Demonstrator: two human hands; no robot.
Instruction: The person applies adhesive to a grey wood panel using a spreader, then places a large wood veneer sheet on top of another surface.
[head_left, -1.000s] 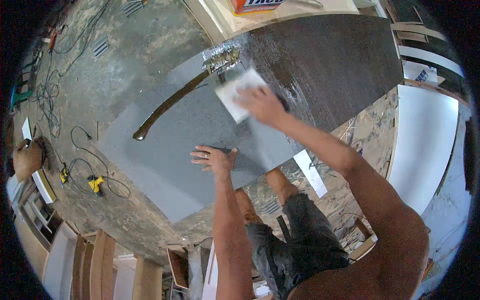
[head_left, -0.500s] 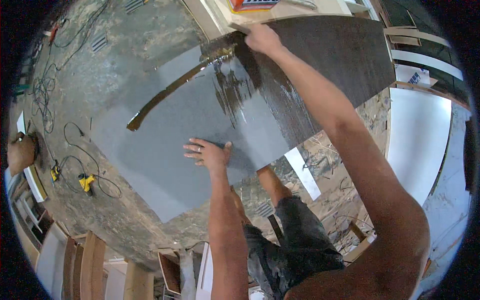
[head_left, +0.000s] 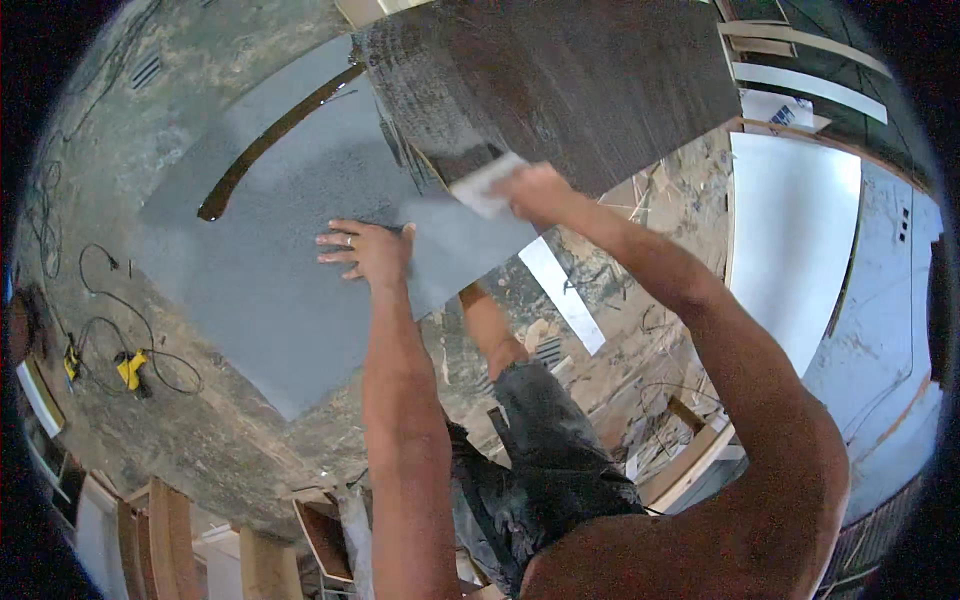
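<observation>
A large grey sheet (head_left: pixel 240 310) lies in front of me, its right part coated dark brown and wet-looking (head_left: pixel 560 80). My left hand (head_left: pixel 375 252) presses flat on the bare grey part, fingers spread, a ring on one finger. My right hand (head_left: pixel 540 193) grips a pale, flat spreader (head_left: pixel 482 187), blurred by motion, against the sheet near its near right edge. A thick, glossy amber-brown strip of glue (head_left: pixel 275 135) curves across the far left of the sheet. Thinner brown streaks lie between the spreader and the far edge.
Yellow power tools (head_left: pixel 130 370) with black cords rest on the stained floor at left. A white strip (head_left: pixel 562 295) lies beneath the sheet's near edge. White panels (head_left: pixel 795 240) stand at right, wooden cabinet parts (head_left: pixel 165 540) at lower left. A person's arm shows dimly at far left.
My right hand has swept the spreader from the sheet's far edge toward me, smearing the glue thinner. My left hand stays flat on the sheet. The whole view has shifted.
</observation>
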